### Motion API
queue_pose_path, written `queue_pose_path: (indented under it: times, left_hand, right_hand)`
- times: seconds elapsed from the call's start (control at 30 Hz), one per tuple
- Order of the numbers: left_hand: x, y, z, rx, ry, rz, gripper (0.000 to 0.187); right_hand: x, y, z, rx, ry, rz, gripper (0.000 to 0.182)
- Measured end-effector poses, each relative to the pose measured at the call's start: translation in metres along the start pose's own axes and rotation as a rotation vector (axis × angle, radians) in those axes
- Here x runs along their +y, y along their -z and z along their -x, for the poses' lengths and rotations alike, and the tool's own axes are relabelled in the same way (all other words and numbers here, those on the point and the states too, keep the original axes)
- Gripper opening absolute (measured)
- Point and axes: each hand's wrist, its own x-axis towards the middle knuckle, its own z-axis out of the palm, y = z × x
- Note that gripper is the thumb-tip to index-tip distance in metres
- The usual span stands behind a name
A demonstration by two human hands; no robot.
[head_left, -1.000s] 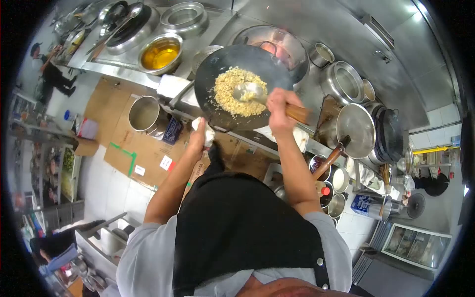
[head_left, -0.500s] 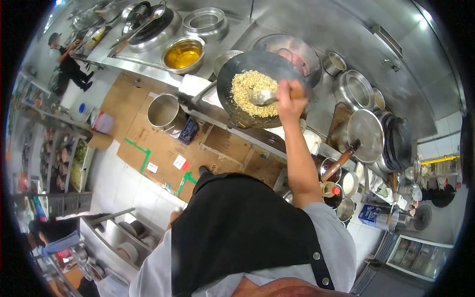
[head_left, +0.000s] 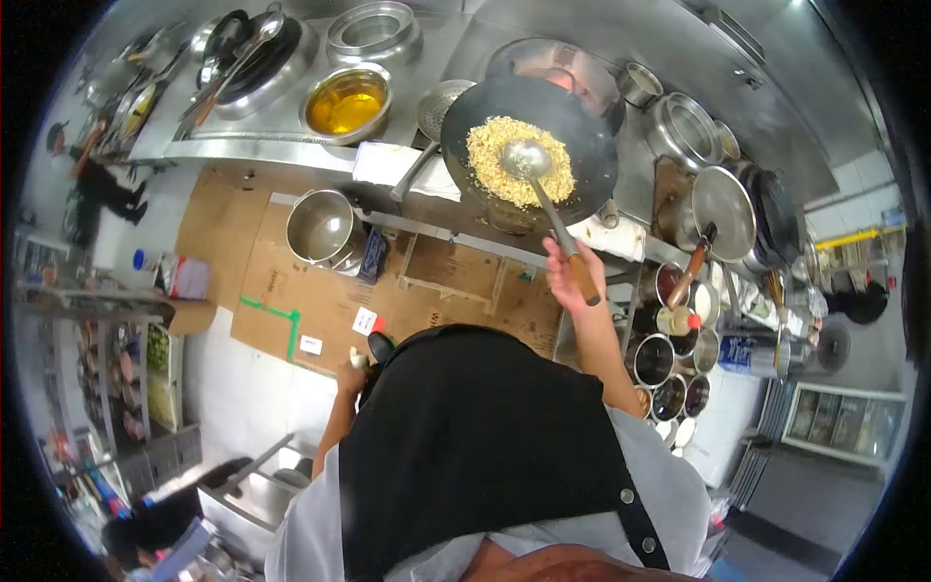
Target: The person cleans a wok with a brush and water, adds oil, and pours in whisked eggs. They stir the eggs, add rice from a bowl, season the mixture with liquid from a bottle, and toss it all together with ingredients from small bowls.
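A black wok (head_left: pixel 592 165) sits at the stove, with a heap of chopped pale yellow food (head_left: pixel 493 160) inside. The round metal bowl of a ladle (head_left: pixel 527 159) rests on that food, its wooden handle slanting down toward me. My right hand (head_left: pixel 575 276) is closed round the handle, below the wok's near rim. My left hand (head_left: pixel 351 376) is low beside my apron, its fingers curled at a small whitish thing (head_left: pixel 359 359) that I cannot make out.
Left of the wok are a strainer (head_left: pixel 444 105) and a metal bowl of yellow oil (head_left: pixel 346 105). An empty pot (head_left: pixel 322 228) stands below the counter edge. Sauce pots (head_left: pixel 651 360) and a handled sieve (head_left: pixel 723 214) are on the right. A co-worker (head_left: pixel 102 179) stands far left.
My right hand has moved from above the wok to below its near rim, and the ladle handle has swung toward me. My left hand shows more. The camera view has shifted.
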Motion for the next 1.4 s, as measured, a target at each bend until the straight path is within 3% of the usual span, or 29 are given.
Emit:
queue_pose_path:
  times: [0.03, 0.13, 0.17, 0.23, 0.27, 0.3, 0.37, 0.4, 0.5, 0.53, 0.6, 0.63, 0.67, 0.73, 0.77, 0.8, 0.83, 0.9, 0.97, 1.03, 1.1, 1.2, 1.37, 1.4]
  left_hand:
    - [0.005, 0.018, -0.013, -0.044, -0.109, 0.183, 0.041]
    - [0.044, 0.09, -0.015, -0.004, -0.111, 0.173, 0.036]
    - [0.043, 0.106, -0.026, 0.019, -0.086, 0.112, 0.035]
    - [0.034, 0.134, -0.05, 0.026, -0.08, -0.005, 0.034]
    - [0.011, 0.142, -0.07, 0.012, -0.095, -0.055, 0.034]
    - [-0.01, 0.147, -0.089, 0.0, -0.108, -0.096, 0.033]
    - [-0.038, 0.162, -0.103, 0.0, 0.102, -0.068, 0.033]
    - [-0.065, 0.161, -0.122, -0.012, 0.022, -0.193, 0.035]
    - [-0.12, 0.172, -0.165, -0.103, -0.143, -0.449, 0.041]
    - [-0.126, 0.174, -0.171, -0.094, -0.183, -0.405, 0.043]
    - [-0.139, 0.174, -0.176, -0.034, -0.256, -0.216, 0.045]
    - [-0.139, 0.175, -0.18, -0.05, -0.099, -0.071, 0.045]
    - [-0.14, 0.176, -0.185, -0.042, 0.059, 0.076, 0.045]
    - [-0.148, 0.171, -0.188, -0.071, -0.092, 0.063, 0.039]
    - [-0.148, 0.162, -0.185, -0.041, 0.144, 0.364, 0.037]
    - [-0.161, 0.149, -0.19, -0.044, 0.113, 0.36, 0.035]
    - [-0.174, 0.137, -0.196, -0.047, 0.081, 0.356, 0.034]
    - [-0.147, 0.145, -0.163, 0.049, 0.078, 0.167, 0.058]
    - [-0.117, 0.155, -0.127, 0.118, 0.103, 0.128, 0.052]
    - [-0.123, 0.152, -0.11, -0.013, 0.191, 0.206, 0.049]
    - [-0.107, 0.167, -0.067, -0.001, 0.211, 0.181, 0.05]
    - [-0.135, 0.157, -0.031, -0.006, 0.329, 0.196, 0.048]
    - [-0.18, 0.126, 0.06, 0.067, 0.569, 0.199, 0.041]
    - [-0.191, 0.123, 0.078, -0.099, 0.509, 0.029, 0.039]
  right_hand:
    - [0.007, -0.007, -0.013, 0.066, -0.079, -0.099, 0.045]
    - [0.018, -0.018, -0.044, -0.038, -0.055, 0.293, 0.029]
    - [0.02, -0.044, -0.027, 0.025, -0.008, 0.429, 0.021]
    - [0.027, -0.07, -0.007, 0.13, 0.188, 0.953, 0.017]
    - [0.03, -0.066, -0.006, 0.241, 0.209, 1.152, 0.029]
    - [0.036, -0.053, -0.01, 0.309, 0.441, 1.356, 0.039]
    - [0.054, -0.026, -0.021, 0.42, 0.91, 1.755, 0.061]
    - [0.057, -0.058, -0.002, 0.528, 0.603, 1.771, 0.079]
    - [0.05, -0.053, -0.012, 0.505, 0.483, 1.91, 0.073]
    - [0.052, -0.075, -0.003, 0.569, 0.427, 1.829, 0.074]
    - [0.078, -0.099, -0.001, 0.678, 0.601, 1.746, 0.074]
    - [0.089, -0.105, 0.0, 0.722, 0.68, 1.707, 0.074]
    - [0.102, -0.095, -0.009, 0.642, 0.928, 1.679, 0.071]
    - [0.123, -0.147, 0.005, 0.453, 0.702, 1.299, 0.067]
    - [0.137, -0.168, 0.004, 0.355, 0.568, 1.114, 0.065]
    - [0.155, -0.168, -0.008, 0.254, 0.59, 1.018, 0.064]
    - [0.17, -0.161, -0.019, 0.186, 0.557, 1.045, 0.065]
    - [0.199, -0.149, -0.045, 0.049, 0.503, 1.077, 0.068]
    - [0.226, -0.147, -0.074, -0.119, 0.366, 1.174, 0.068]
    - [0.25, -0.149, -0.108, -0.279, 0.244, 1.337, 0.066]
    - [0.273, -0.175, -0.139, -0.426, 0.132, 1.429, 0.063]
    - [0.326, -0.183, -0.22, -0.458, -0.123, 1.421, 0.057]
    - [0.388, -0.176, -0.314, -0.333, -0.27, 1.548, 0.046]
    - [0.395, -0.17, -0.327, -0.352, -0.3, 1.463, 0.036]
